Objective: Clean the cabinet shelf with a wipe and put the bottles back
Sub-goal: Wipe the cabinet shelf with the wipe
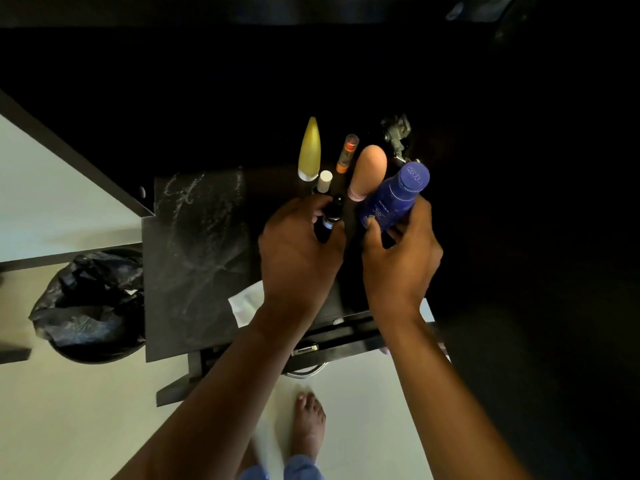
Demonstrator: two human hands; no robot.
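My right hand point(401, 258) grips a blue lotion bottle point(393, 195), tilted, cap pointing up and right. My left hand point(298, 258) closes around a small dark bottle point(329, 220) standing on the dark shelf point(194, 271). Behind the hands stand a yellow-green bottle point(310, 150), a white-capped bottle point(325, 181), a slim orange tube point(347, 152) and a peach-coloured bottle point(369, 169). A white wipe point(247, 301) lies on the shelf, partly hidden under my left wrist. The shelf's left half shows pale dusty smears.
A bin lined with a black bag point(91, 306) sits on the pale floor left of the cabinet. A small metal figure point(394, 133) stands behind the bottles. My bare foot point(310, 424) is below. The right side and back are too dark to read.
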